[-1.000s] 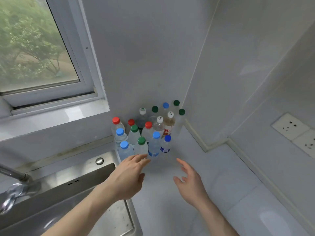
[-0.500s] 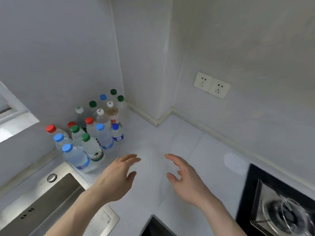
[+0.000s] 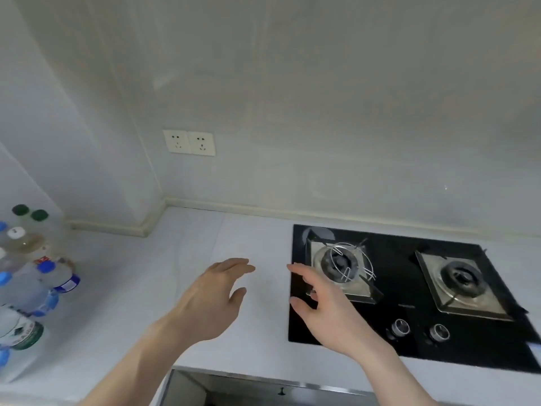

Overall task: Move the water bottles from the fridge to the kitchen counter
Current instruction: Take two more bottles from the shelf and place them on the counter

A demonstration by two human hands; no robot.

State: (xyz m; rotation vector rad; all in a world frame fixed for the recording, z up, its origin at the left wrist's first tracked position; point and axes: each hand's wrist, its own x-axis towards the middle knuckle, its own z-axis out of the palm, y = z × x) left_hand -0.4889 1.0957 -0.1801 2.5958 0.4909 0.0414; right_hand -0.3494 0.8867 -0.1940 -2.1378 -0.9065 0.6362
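Note:
Several water bottles [image 3: 32, 276] with blue, green and white caps stand clustered on the pale kitchen counter [image 3: 181, 259] at the far left edge of the view. My left hand [image 3: 210, 300] hovers over the counter's middle, fingers relaxed and empty. My right hand [image 3: 325, 312] is beside it, fingers spread and holding nothing, over the left edge of the black gas hob [image 3: 409, 344]. Both hands are well to the right of the bottles. No fridge is in view.
The hob has two burners [image 3: 339, 265] and two knobs [image 3: 401, 328] near its front. A double wall socket [image 3: 188, 142] sits above the counter corner. A metal-edged drawer or cabinet top [image 3: 263, 385] shows below the counter's front edge.
The view has swung right, away from the window and sink. The bottles slid to the left edge, the hob came into view, and both empty hands moved away from the bottles.

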